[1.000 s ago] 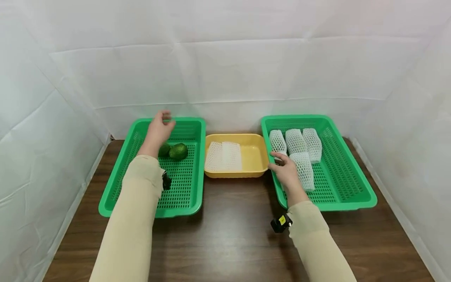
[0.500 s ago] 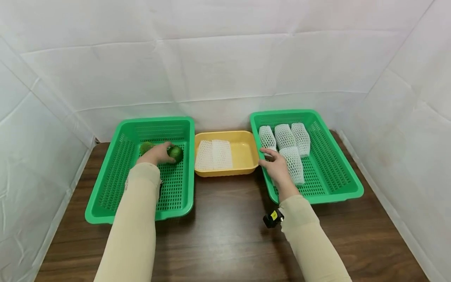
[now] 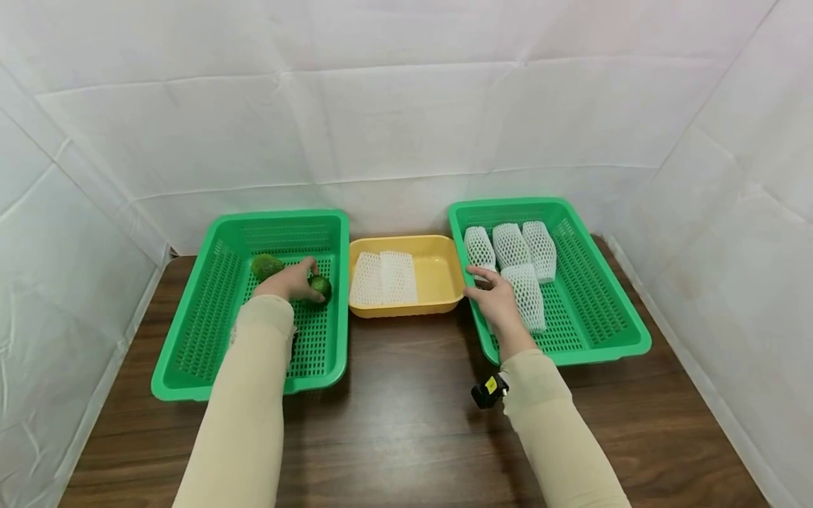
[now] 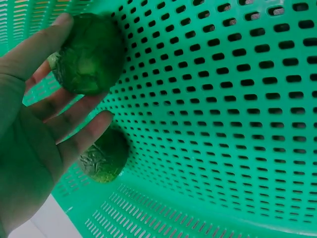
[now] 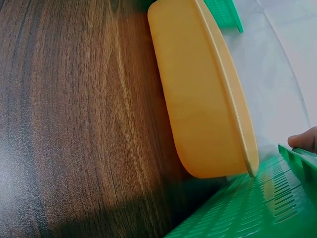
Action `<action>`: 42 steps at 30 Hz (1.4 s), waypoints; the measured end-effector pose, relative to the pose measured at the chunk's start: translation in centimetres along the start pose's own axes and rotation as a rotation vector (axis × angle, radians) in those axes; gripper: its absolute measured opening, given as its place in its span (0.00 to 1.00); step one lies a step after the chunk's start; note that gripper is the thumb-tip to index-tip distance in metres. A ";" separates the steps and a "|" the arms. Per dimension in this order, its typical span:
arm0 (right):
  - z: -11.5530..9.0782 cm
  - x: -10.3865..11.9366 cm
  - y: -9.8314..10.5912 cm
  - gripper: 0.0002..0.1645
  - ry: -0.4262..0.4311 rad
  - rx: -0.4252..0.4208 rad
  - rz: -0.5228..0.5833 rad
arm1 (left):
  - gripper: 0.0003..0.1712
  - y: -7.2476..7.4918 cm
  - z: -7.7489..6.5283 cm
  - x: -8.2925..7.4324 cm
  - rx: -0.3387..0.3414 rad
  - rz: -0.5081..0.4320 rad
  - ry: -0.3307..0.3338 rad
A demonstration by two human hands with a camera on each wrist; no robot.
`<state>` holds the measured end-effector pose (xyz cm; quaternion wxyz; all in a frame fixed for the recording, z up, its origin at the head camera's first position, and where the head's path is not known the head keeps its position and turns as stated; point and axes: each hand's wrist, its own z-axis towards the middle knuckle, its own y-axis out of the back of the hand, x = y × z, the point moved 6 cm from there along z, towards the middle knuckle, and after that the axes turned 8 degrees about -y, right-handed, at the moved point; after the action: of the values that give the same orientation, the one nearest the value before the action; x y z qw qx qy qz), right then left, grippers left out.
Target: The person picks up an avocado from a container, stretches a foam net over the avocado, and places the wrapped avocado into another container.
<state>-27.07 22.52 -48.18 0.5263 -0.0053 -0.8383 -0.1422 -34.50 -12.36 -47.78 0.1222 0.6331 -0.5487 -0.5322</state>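
Observation:
My left hand (image 3: pixel 291 280) reaches into the left green basket (image 3: pixel 178 317), thumb and fingers around a dark green avocado (image 3: pixel 320 287). In the left wrist view, the thumb lies on one side of this avocado (image 4: pixel 89 54), the fingers on the other. Another avocado (image 3: pixel 267 266) lies behind the hand, against the basket floor. My right hand (image 3: pixel 498 303) rests over the left rim of the right green basket (image 3: pixel 625 310), its fingers loosely bent. Only a fingertip (image 5: pixel 303 140) shows at that rim in the right wrist view. White foam-net-wrapped pieces (image 3: pixel 526 296) lie beside this hand inside the basket.
Between the baskets stands a yellow tray (image 3: pixel 441 279) with flat white foam nets (image 3: pixel 396 277) in its left half. All stand on a dark wooden table (image 3: pixel 400 423). White sheeting (image 3: pixel 406 127) hangs behind and at both sides.
My left hand has come down from above the basket's far part onto the right avocado, which has shifted slightly toward me. The right hand stays on its basket's rim; the head view has turned right.

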 end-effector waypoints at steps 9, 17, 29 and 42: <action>0.0 -0.1 -0.1 0.26 -0.005 0.007 0.012 | 0.34 2.4 -1.1 -1.1 -0.051 -0.027 -0.043; 0.2 -0.3 0.1 0.26 -0.013 0.003 0.018 | 0.34 4.2 -1.9 -4.3 -0.139 0.010 -0.151; 0.5 -0.3 0.3 0.27 -0.011 0.004 0.007 | 0.34 3.8 -3.3 -10.4 -0.214 0.003 -0.319; 0.1 -0.3 0.0 0.26 -0.007 0.007 0.017 | 0.30 -0.3 -4.3 -14.5 -0.320 -0.075 -0.472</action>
<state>-27.02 22.57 -48.45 0.5244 -0.0108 -0.8407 -0.1348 -28.42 -2.17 -38.43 0.0699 0.4842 -0.4470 -0.7489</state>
